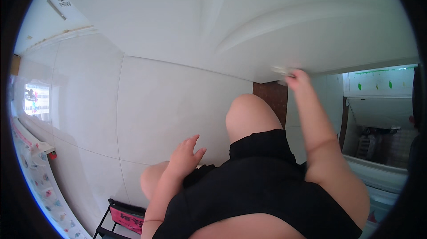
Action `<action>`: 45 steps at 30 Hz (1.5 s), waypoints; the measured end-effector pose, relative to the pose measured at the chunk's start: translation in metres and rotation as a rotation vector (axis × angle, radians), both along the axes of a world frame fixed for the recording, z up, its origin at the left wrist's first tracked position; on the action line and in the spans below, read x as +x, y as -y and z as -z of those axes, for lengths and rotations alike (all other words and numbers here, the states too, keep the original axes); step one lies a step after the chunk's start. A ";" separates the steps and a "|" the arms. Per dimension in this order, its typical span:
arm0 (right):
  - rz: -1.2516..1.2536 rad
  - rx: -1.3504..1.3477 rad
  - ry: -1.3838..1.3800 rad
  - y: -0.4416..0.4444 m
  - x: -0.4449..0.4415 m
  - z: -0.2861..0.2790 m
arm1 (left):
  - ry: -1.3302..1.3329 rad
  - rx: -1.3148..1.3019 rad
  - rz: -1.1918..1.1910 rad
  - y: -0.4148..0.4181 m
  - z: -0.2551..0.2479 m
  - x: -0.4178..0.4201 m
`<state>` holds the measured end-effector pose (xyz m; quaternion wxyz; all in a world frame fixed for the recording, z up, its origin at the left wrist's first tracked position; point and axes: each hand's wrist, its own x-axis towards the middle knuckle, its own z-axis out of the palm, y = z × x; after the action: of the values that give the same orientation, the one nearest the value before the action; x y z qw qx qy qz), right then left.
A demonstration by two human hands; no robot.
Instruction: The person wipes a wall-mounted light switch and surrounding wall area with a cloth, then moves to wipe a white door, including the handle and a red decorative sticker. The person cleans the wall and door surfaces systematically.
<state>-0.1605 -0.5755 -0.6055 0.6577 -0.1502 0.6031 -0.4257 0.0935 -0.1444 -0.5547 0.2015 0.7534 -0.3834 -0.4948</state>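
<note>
A large white door (247, 35) with a curved moulded panel fills the upper part of the head view. At its edge on the right, my right hand (298, 78) is closed around the door handle (282, 71); both are blurred, and the fingers partly cover the handle. My left hand (186, 154) hangs in front of my body over the tiled floor, empty, with thumb and fingers apart. Past the door's lower corner, a dark brown threshold strip (272, 102) lies on the floor near my forward knee.
Pale floor tiles (156, 105) spread to the left. A black-framed folding chair (126, 219) with pink fabric stands low left, near a table with a patterned cover (50, 192). A Wi-Fi sign (63, 4) is on the left wall. Beyond the doorway is a recess (377, 139) holding dim items.
</note>
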 end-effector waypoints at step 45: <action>-0.295 0.285 0.190 -0.058 0.172 0.180 | 0.043 0.113 -0.182 -0.014 0.008 -0.017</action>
<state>0.0116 -0.5171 -0.7851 0.7812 -0.1014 0.5640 -0.2475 0.0760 -0.1306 -0.5628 0.1945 0.8056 -0.2892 -0.4791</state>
